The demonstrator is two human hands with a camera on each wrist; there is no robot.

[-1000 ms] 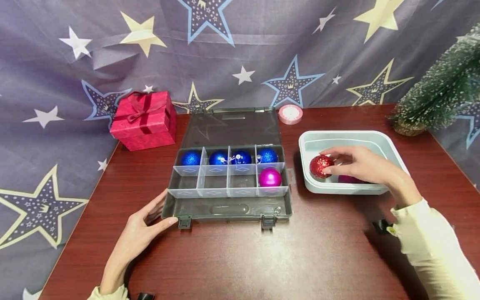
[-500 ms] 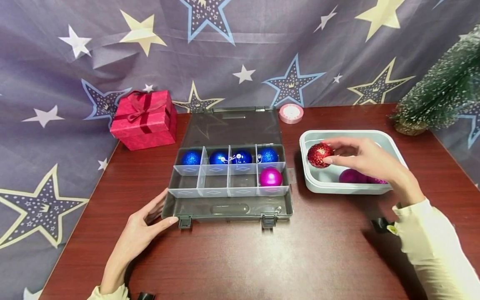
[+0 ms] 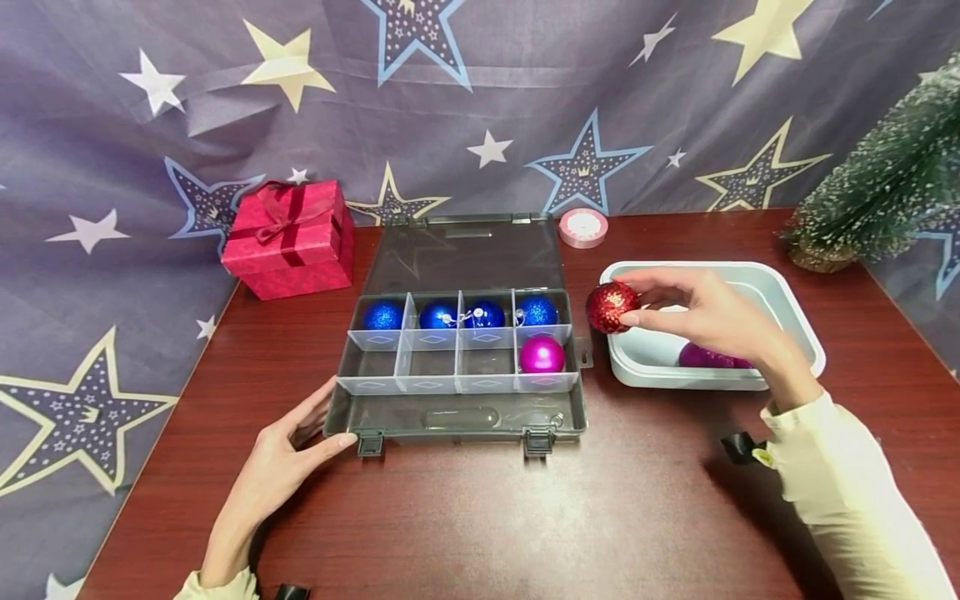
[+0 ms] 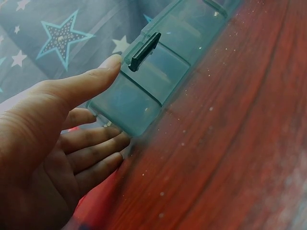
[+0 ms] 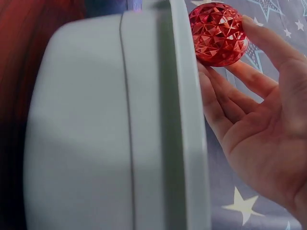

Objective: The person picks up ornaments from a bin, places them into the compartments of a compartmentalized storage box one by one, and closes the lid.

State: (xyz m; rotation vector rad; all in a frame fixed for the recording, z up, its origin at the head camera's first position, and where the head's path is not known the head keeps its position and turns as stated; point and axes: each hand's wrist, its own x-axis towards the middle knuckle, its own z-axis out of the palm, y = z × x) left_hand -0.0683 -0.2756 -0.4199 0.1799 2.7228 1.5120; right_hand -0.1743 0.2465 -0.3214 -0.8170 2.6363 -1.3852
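My right hand (image 3: 697, 312) pinches a red faceted Christmas ball (image 3: 613, 307) between thumb and fingers, over the left rim of the pale blue plastic basin (image 3: 720, 380). The right wrist view shows this red ball's faceted surface above the basin's rim. Purple balls (image 3: 705, 355) lie inside the basin, partly behind the hand. My left hand (image 3: 273, 462) rests at the front left corner of a grey divided plastic box (image 3: 457, 417), thumb by a latch (image 4: 144, 51), fingers extended along its side. Blue balls (image 3: 383, 316) fill the back row; a magenta ball (image 3: 542, 356) sits in the middle row's right compartment.
The box's lid (image 3: 465, 254) lies opened back on the table. Behind stand a red gift box (image 3: 288, 242) at left, a pink ribbon roll (image 3: 582, 228) and a frosted small tree (image 3: 877, 183) at right. A starry cloth (image 3: 480, 100) hangs along the back.
My right hand has lifted the red ball from inside the basin and carried it left to the rim. The purple balls have come more into sight. My left hand stays still.
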